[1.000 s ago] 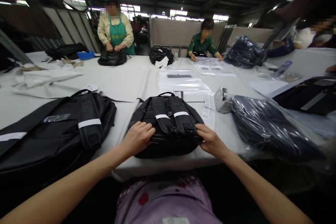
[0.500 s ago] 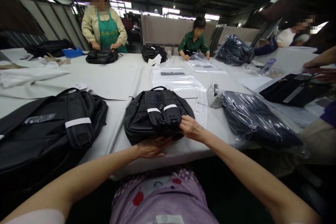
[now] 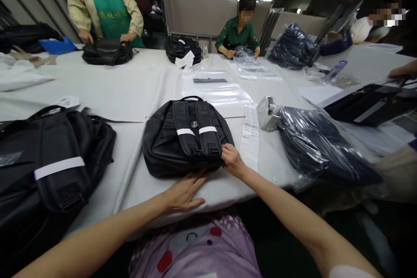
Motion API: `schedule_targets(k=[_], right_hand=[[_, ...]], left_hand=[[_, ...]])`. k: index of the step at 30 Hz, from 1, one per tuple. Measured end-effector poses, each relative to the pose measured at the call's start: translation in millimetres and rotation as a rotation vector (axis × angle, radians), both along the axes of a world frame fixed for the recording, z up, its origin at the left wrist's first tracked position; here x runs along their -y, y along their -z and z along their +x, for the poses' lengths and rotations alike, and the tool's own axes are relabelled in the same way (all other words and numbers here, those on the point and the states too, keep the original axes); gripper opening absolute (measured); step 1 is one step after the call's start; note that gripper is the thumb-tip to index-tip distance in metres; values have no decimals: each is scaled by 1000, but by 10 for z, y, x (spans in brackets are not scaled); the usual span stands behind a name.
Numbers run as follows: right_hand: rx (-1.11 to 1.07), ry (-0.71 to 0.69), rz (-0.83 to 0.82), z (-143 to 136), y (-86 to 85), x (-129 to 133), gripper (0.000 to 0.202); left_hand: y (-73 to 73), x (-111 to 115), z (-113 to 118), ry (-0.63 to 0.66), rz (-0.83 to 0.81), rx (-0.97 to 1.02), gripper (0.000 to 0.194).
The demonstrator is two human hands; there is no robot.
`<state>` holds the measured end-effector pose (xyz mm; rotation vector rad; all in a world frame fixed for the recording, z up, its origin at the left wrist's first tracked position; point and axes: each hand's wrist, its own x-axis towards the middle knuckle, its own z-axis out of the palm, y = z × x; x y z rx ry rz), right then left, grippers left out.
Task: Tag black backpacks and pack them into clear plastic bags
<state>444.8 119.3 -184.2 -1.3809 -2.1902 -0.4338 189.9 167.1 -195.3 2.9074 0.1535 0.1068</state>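
Pale surface [image 3: 146, 78] spans the frame; at centre, the black backpack [image 3: 159, 152] lies straps [image 3: 181, 117] up; one-sided pulling could, I judge, skew it or drag it off the near edge; it sits just beyond the left hand [image 3: 184, 193], spread flat, gripping nothing, and left of the right hand [image 3: 232, 160], closed on its lower right corner.

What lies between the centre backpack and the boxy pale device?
The head view shows a sheet of printed labels on the table, right of the backpack.
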Motion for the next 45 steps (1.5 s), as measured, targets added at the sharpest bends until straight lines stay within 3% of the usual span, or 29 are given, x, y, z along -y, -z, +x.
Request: schedule_targets(k=[4, 7, 9, 11, 13, 14, 16, 18, 23, 26, 28, 31, 34, 38, 40, 45], right_hand=[[-48, -61, 21, -54, -100, -68, 19], [-66, -132, 10, 67, -282, 40, 20], [-72, -159, -19, 120, -381, 137, 20], [-48, -137, -52, 58, -443, 216, 17], [10, -70, -96, -140, -453, 257, 7], [36, -17, -110, -271, -437, 259, 12], [64, 108, -105, -529, -380, 229, 23], [72, 203, -65, -696, -343, 183, 17], [135, 125, -45, -651, -471, 290, 23], [233, 7, 9, -558, -461, 408, 35], [277, -73, 31, -476, -362, 428, 38], [287, -169, -6, -273, -195, 409, 26], [230, -268, -31, -81, -53, 404, 27], [138, -223, 44, -65, 160, 448, 37], [153, -185, -30, -137, 229, 496, 43], [90, -68, -242, -312, 234, 644, 48]], left_hand=[[-78, 79, -214, -78, 9, 167, 51], [-340, 149, -507, -400, 214, 604, 39], [-584, 134, -617, -619, 405, 685, 55], [-785, 36, -604, -581, 507, 403, 61], [-878, -113, -500, -472, 541, 141, 34], [-887, -185, -434, -441, 551, 72, 19], [-874, -284, -321, -429, 573, 36, 9], [-891, -295, -271, -411, 593, 27, 13], [-1114, -53, -447, -335, 582, 0, 13], [-1026, 34, -620, -334, 525, -1, 18], [-829, 16, -707, -332, 506, 21, 25], [-539, -78, -792, -281, 491, 56, 26], [-397, -169, -851, -190, 487, 90, 35], [-283, -225, -894, -165, 507, 162, 40], [-251, -217, -895, -181, 491, 152, 41], [-410, -49, -892, -242, 411, -84, 67]])
